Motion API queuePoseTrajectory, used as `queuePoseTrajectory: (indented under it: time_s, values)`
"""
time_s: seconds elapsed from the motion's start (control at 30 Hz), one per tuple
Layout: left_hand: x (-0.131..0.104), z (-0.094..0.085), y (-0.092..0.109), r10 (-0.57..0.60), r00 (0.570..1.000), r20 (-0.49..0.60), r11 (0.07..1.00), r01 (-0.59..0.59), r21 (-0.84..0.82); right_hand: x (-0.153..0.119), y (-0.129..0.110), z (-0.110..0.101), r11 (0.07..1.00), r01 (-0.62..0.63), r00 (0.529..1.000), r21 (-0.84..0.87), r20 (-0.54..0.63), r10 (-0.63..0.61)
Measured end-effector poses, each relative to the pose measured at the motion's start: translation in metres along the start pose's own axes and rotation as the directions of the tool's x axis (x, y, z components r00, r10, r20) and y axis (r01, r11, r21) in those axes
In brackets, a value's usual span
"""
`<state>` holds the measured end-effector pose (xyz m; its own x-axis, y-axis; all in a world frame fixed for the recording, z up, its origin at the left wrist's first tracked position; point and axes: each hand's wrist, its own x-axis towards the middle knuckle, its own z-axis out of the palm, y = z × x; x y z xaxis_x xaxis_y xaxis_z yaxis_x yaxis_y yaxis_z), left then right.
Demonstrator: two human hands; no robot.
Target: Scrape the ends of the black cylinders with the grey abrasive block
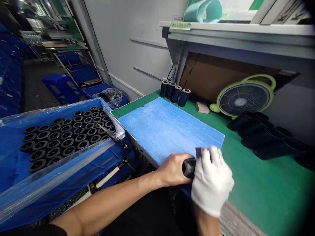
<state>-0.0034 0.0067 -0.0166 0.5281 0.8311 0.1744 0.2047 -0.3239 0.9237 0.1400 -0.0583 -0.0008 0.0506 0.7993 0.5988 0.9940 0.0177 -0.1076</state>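
At half past four in view, the bare left hand point(173, 168) has its fingers clamped around a black hollow cylinder point(189, 167) by the near edge of the green counter point(268, 190); the white-gloved right hand point(213, 180) pinches a small flat brown piece point(198, 152) beside it. Toward eleven o'clock from the hands lies a flat blue sheet point(169, 126); toward nine, a blue bin point(12, 159) holds rows of black tubes point(68, 143).

left hand point(174, 169) curls beside gloved right hand point(213, 180).
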Motion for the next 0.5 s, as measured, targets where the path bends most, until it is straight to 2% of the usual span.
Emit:
queuePoseTrajectory:
  time_s: [0.07,0.17,0.27,0.33,0.43,0.5]
  values:
    - [0.0002,-0.0003,0.0006,-0.014,1.0,-0.005,1.0,0.014,0.013,0.001,-0.0023,-0.0005,1.0,0.006,1.0,0.024,0.019,-0.006]
    - [0.0009,-0.0007,0.0012,-0.008,1.0,0.023,1.0,0.008,-0.012,-0.006,-0.0033,-0.0017,0.995,0.091,0.995,0.051,-0.05,-0.088]
    - [0.0007,-0.0008,0.0011,0.014,1.0,0.015,1.0,-0.014,-0.003,-0.0055,-0.0035,-0.0027,1.0,0.012,0.999,0.029,-0.041,-0.011]
    - [0.0003,-0.001,0.001,0.001,1.0,-0.003,1.0,-0.001,0.013,-0.0024,-0.0035,-0.0037,1.0,-0.029,0.999,0.005,0.022,0.029]
    - [0.0007,-0.0015,0.0013,-0.015,1.0,0.004,1.0,0.015,-0.012,-0.0043,-0.0036,-0.0069,0.996,0.086,0.996,-0.008,0.001,-0.086]
    - [0.0014,-0.0016,0.0016,0.003,1.0,0.018,1.0,-0.003,-0.026,-0.0043,-0.0064,-0.0093,0.995,0.094,0.996,-0.021,-0.009,-0.094]
